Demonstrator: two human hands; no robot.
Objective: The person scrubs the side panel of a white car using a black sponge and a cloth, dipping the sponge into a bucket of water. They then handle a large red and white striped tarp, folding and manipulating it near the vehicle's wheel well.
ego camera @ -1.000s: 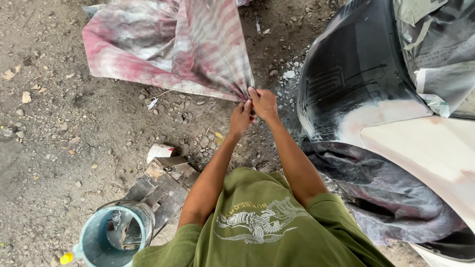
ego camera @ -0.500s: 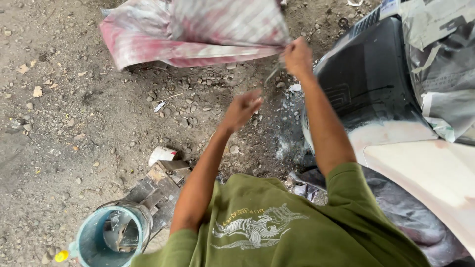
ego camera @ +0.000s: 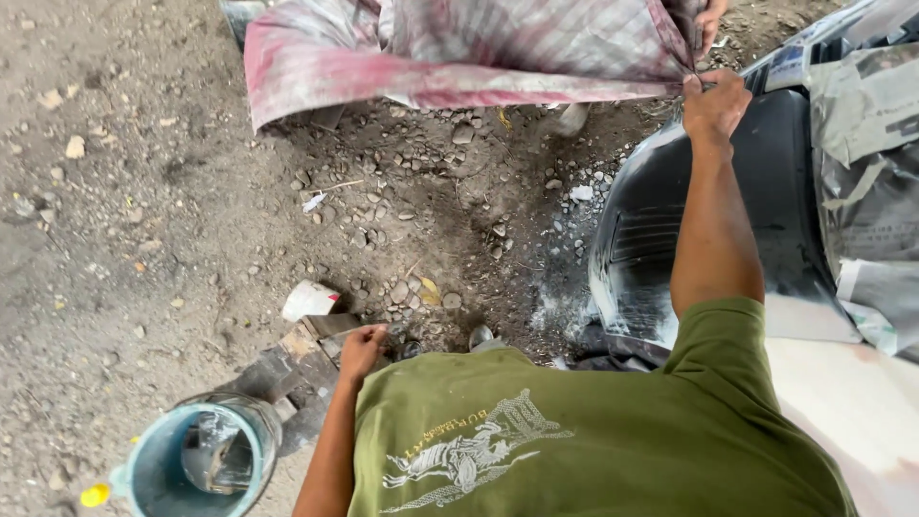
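Right hand (ego camera: 713, 103) grip pinching red-stained striped sheet (ego camera: 459, 53), hanging creased

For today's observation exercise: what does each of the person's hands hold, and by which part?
The right hand grips the pink-stained sheet at its edge. The left hand holds nothing visible, down by the scrap pieces.

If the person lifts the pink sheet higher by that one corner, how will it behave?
The pink sheet will probably hang limp: it already sags and folds from the corner pinched by the right hand. It looks thin, so likely light. Its far edge may drag across the gravel ground.
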